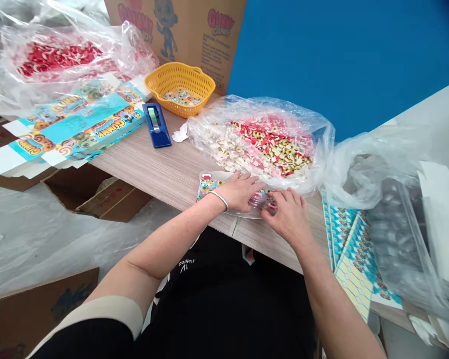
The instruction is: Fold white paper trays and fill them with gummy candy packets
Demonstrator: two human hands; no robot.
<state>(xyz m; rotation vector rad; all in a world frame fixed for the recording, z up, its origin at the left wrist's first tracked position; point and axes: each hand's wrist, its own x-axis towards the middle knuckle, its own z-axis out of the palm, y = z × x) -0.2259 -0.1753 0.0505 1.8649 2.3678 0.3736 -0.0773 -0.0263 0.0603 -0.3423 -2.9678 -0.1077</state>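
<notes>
Left hand (239, 190): open, palm down, fingers spread across a clear plastic tray (213, 192). Metal bangle (219, 200) on my wrist. Right hand (290, 219): fingers curled in at the tray's far end, against a clear round cup (258, 199); whether they are gripping it, I cannot tell. Tray: flat on a wood-grain table (160, 174), between my hands and just against a clear bag of red, white and yellow gummy candies (271, 144), with gummy candies (208, 184) sitting in it. Also on the table: blue tape dispenser (156, 124), yellow plastic basket (179, 87) holding candy packs, flat printed Gummy cartons (78, 122). Right of my right hand: printed blue-and-yellow sheets (349, 259), and a plastic bag of stacked clear trays (392, 234)
</notes>
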